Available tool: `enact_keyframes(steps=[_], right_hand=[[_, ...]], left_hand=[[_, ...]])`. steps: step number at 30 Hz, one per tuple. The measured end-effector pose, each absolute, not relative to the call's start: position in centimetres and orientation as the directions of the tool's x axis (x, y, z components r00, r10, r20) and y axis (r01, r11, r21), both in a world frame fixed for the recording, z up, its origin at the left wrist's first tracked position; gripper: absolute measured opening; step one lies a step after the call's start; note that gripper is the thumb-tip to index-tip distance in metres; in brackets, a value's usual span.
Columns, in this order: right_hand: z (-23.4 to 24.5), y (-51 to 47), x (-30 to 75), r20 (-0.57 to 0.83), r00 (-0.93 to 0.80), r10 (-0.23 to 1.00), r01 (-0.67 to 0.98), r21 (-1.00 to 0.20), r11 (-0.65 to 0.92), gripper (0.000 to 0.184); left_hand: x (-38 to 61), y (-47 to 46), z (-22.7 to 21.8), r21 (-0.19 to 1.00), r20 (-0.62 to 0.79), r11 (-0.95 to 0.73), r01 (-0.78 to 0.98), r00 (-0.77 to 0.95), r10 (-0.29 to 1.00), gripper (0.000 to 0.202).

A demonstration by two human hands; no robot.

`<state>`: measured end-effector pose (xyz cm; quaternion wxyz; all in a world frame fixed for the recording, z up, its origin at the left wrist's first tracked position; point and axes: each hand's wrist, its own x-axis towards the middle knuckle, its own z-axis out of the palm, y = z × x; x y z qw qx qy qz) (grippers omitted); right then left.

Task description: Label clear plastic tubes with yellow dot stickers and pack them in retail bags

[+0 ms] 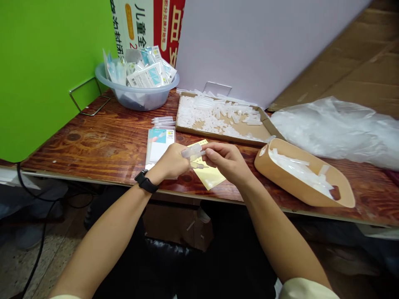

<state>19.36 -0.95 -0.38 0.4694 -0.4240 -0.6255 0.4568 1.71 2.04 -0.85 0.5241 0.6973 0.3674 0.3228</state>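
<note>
My left hand (174, 160) is closed around translucent plastic tubes (191, 150) that stick out past its thumb side. My right hand (229, 162) meets it from the right, thumb and fingers pinching a small whitish plastic piece (202, 153) at the tubes' ends. Whether that piece is joined to a tube I cannot tell. Under both hands lies a yellow sticker sheet (210, 179) with another slim clear tube, tipped with a nozzle, showing over it. Beside my left hand are flat printed packages (157, 155), with several clear tubes (163, 121) just behind them.
A shallow cardboard tray (268, 124) of small white parts and tubes stands behind my hands. To the right are a tan basket (289, 189) of plastic pieces and a clear plastic bag (336, 128). A blue basin (140, 97) of packets is at back left, near a wire stand (90, 112).
</note>
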Motion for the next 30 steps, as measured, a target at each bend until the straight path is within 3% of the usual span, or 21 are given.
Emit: enact_keyframes(steps=[4, 9, 13, 16, 20, 24, 30], right_hand=[[-0.3, -0.9, 19.3, 0.173, -0.197, 0.965, 0.052, -0.981, 0.186, 0.031], [0.2, -1.2, 19.4, 0.199, -0.173, 0.965, 0.110, -0.969, 0.220, 0.029], [0.3, -1.4, 19.6, 0.303, -0.049, 0.952, 0.082, -0.949, 0.306, 0.022], [0.7, -1.8, 19.2, 0.407, 0.010, 0.913, 0.170, -0.901, 0.400, 0.019], [1.4, -2.3, 18.6, 0.533, -0.098, 0.840, 0.344, -0.774, 0.532, 0.018], [1.7, -2.4, 18.9, 0.552, -0.232, 0.801, 0.452, -0.668, 0.591, 0.018], [1.8, -2.5, 19.1, 0.585, -0.291, 0.757, 0.484, -0.593, 0.643, 0.026]], left_hand=[[1.7, 2.2, -1.1, 0.976, 0.049, -0.156, 0.150, 0.545, 0.837, 0.013], [1.7, 1.9, -0.8, 0.971, 0.062, -0.178, 0.157, 0.557, 0.828, 0.015], [1.7, 1.8, -0.3, 0.983, 0.027, -0.125, 0.134, 0.573, 0.819, 0.008], [1.8, 1.9, -0.4, 0.983, -0.051, -0.077, 0.169, 0.644, 0.763, 0.005], [1.9, 2.0, -1.0, 0.976, -0.074, -0.091, 0.197, 0.697, 0.713, 0.007], [1.9, 1.9, -1.2, 0.964, -0.075, -0.126, 0.236, 0.690, 0.720, 0.009], [2.0, 1.6, -1.1, 0.947, -0.095, -0.131, 0.295, 0.642, 0.761, 0.010]])
